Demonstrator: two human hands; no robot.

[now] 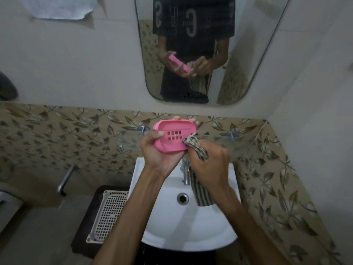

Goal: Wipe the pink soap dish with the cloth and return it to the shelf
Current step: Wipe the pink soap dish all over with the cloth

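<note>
The pink soap dish (172,135) is held above the basin, its slotted inside facing me. My left hand (158,152) grips it from the left, thumb inside the tray and fingertips showing behind its far rim. My right hand (210,163) grips a striped cloth (194,146) whose bunched end presses on the dish's right inner edge. The cloth's tail hangs down over the basin. A glass shelf (229,143) runs along the wall just behind the dish.
A white wash basin (191,226) with a drain and a chrome tap (185,175) lies below my hands. A mirror (200,50) above reflects the person. A white perforated tray (108,213) sits on a dark stand to the left, near a wall pipe.
</note>
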